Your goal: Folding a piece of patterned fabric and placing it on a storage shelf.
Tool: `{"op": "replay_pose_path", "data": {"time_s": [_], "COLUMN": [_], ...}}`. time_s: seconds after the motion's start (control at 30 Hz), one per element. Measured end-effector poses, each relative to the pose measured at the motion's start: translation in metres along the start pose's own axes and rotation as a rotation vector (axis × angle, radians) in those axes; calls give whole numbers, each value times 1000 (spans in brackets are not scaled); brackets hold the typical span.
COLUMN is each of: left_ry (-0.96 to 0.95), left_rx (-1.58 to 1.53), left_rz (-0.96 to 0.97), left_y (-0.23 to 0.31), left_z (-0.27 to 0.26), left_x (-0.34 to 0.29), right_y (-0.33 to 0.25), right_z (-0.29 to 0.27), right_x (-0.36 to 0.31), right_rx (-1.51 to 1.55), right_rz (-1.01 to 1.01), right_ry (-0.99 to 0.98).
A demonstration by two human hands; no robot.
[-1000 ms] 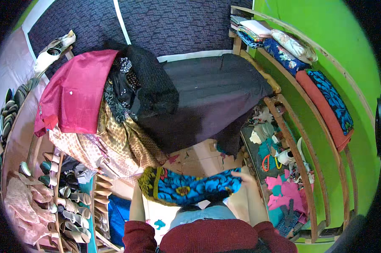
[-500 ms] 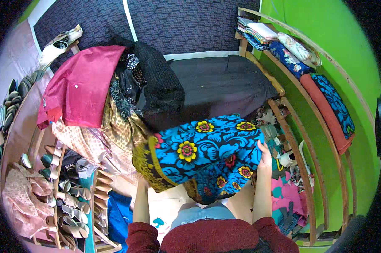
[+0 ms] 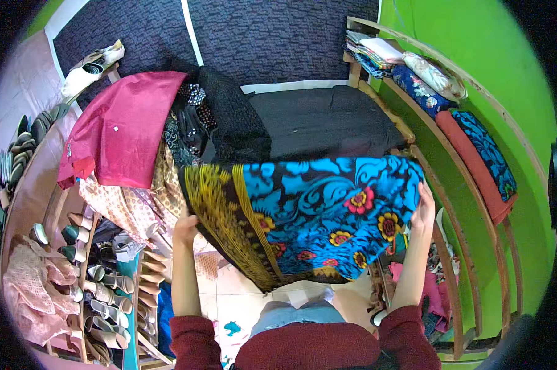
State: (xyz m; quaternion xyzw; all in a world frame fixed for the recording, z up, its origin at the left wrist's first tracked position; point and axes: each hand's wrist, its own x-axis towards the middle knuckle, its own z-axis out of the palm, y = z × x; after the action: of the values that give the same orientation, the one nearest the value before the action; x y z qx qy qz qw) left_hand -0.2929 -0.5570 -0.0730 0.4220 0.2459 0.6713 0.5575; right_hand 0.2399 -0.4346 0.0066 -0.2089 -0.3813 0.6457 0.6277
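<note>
Hands [image 3: 184, 229] [image 3: 424, 208] spreading blue floral cloth [image 3: 327, 216]

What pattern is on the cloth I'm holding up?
The cloth is bright blue with black swirls, red and yellow flowers, and a yellow-and-black border at its left; seen in the head view.

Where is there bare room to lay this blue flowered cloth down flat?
The dark mattress is bare between the black garment pile and the wooden shelf. The clothes heap with the pink garment and the shoe rack on the left are crowded.
</note>
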Motion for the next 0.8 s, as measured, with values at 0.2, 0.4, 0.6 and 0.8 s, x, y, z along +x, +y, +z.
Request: {"op": "replay_pose_path", "data": {"time_s": [0.2, 0.4, 0.6, 0.8], "left_ry": [134, 396, 68, 434], "left_rx": [718, 410, 786, 617], "left_rz": [-536, -273, -431, -323], "left_y": [-61, 2, 19, 16], "left_z": [-1, -11, 7, -7], "left_x": [7, 7, 10, 7], "right_y": [77, 37, 65, 53], "right_z": [-105, -34, -26, -3], "right_x": [21, 15, 4, 9], "right_rx": [-1195, -384, -723, -778], "right_rz": [-54, -51, 289, -98], "right_ry": [49, -103, -191, 125]}}
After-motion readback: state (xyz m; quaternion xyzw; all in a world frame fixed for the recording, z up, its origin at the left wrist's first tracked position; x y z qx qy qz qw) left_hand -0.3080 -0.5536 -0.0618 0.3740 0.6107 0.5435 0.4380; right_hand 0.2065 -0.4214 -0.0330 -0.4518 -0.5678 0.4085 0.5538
